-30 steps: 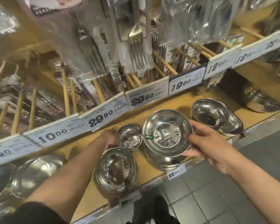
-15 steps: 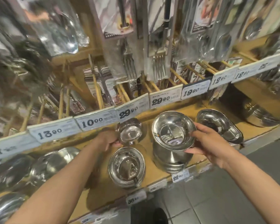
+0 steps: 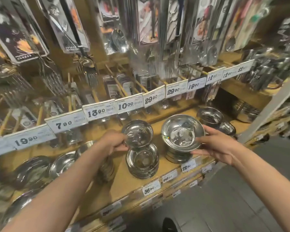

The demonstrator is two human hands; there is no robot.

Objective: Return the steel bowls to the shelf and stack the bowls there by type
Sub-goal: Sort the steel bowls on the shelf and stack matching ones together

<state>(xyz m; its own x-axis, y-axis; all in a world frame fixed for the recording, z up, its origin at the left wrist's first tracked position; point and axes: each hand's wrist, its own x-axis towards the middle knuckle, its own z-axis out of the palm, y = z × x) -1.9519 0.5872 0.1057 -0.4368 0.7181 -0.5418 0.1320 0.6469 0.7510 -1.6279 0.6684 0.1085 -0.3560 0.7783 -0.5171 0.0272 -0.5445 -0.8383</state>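
While price tags (image 3: 125, 106) read 7.90, 13.90, 10.00, left hand (image 3: 113, 143) grips small bowl (image 3: 137, 133), right hand (image 3: 215, 145) wide bowl (image 3: 182, 132).

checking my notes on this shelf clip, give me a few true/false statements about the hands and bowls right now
1. The left hand grips a small steel bowl by its rim. True.
2. The right hand is empty. False: it holds the wide-rimmed bowl.
3. The wide-rimmed bowl is above a stack of bowls. True.
4. The small bowl is upside down. False: its opening faces up.
5. A price tag reads 7.90. True.
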